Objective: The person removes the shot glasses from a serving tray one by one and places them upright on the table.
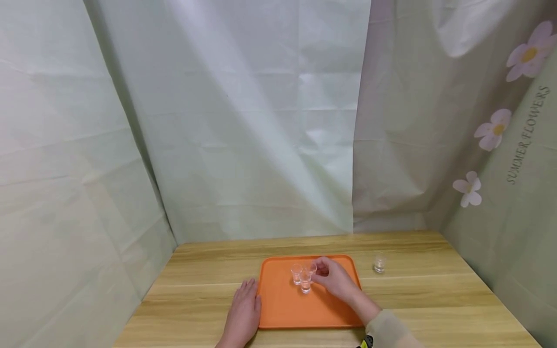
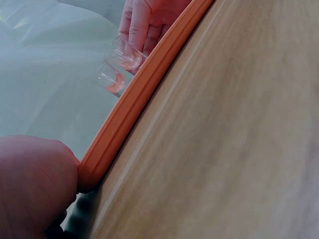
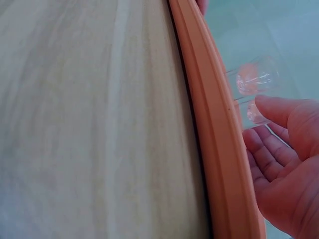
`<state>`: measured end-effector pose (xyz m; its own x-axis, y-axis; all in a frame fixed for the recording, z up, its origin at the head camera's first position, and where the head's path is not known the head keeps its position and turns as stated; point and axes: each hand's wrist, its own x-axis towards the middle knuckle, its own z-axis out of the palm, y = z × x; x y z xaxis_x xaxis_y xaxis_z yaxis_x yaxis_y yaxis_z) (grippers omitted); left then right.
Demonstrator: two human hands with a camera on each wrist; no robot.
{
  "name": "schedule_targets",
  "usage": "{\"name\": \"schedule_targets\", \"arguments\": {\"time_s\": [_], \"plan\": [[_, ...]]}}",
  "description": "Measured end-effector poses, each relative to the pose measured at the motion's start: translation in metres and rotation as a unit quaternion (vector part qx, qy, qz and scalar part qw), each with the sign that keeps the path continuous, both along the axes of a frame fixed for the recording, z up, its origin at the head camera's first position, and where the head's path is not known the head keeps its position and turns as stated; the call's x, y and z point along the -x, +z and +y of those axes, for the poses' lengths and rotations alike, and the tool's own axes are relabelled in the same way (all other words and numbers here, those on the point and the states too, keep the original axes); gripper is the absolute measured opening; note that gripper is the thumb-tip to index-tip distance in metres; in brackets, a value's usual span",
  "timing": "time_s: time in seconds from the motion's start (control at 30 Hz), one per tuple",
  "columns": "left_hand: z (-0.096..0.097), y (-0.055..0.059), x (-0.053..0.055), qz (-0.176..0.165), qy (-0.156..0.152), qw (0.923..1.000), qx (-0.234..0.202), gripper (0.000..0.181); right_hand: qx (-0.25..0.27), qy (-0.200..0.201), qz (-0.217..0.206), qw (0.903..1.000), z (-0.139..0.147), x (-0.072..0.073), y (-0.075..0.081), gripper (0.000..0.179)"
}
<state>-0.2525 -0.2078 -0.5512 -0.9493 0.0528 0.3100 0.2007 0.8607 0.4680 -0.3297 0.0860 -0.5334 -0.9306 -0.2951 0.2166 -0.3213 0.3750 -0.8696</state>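
Three small clear shot glasses stand close together on the orange tray (image 1: 287, 311). The front shot glass (image 1: 306, 285) and the left shot glass (image 1: 297, 274) stand untouched. My right hand (image 1: 337, 281) reaches over the tray from the right and pinches the third shot glass (image 1: 311, 267) between thumb and fingers. In the right wrist view, the thumb (image 3: 279, 110) lies against that glass, partly hiding it. My left hand (image 1: 244, 309) rests flat along the tray's left edge, fingers pointing forward.
A fourth shot glass (image 1: 379, 263) stands on the wooden table (image 1: 204, 275) to the right of the tray. Pale green sheets (image 1: 261, 145) hang behind the table and at both sides; the right one (image 1: 513, 232) has printed flowers and lettering.
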Motion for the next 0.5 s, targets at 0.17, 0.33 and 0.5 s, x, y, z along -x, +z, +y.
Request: {"name": "schedule_targets", "arguments": {"time_s": [0.17,0.33,0.5], "plan": [[-0.002,0.000,0.002,-0.005,0.004,1.0000,0.002,0.042,0.003,-0.004,0.007,1.0000,0.003,-0.001,0.003,0.019],[-0.001,0.001,0.001,-0.001,0.000,1.0000,-0.003,0.041,0.035,-0.012,0.005,0.9993,0.013,-0.006,0.006,0.019],[-0.002,-0.001,0.001,0.002,-0.004,1.0000,-0.001,0.042,0.039,-0.030,0.008,0.9988,0.027,-0.013,0.009,0.020]]}}
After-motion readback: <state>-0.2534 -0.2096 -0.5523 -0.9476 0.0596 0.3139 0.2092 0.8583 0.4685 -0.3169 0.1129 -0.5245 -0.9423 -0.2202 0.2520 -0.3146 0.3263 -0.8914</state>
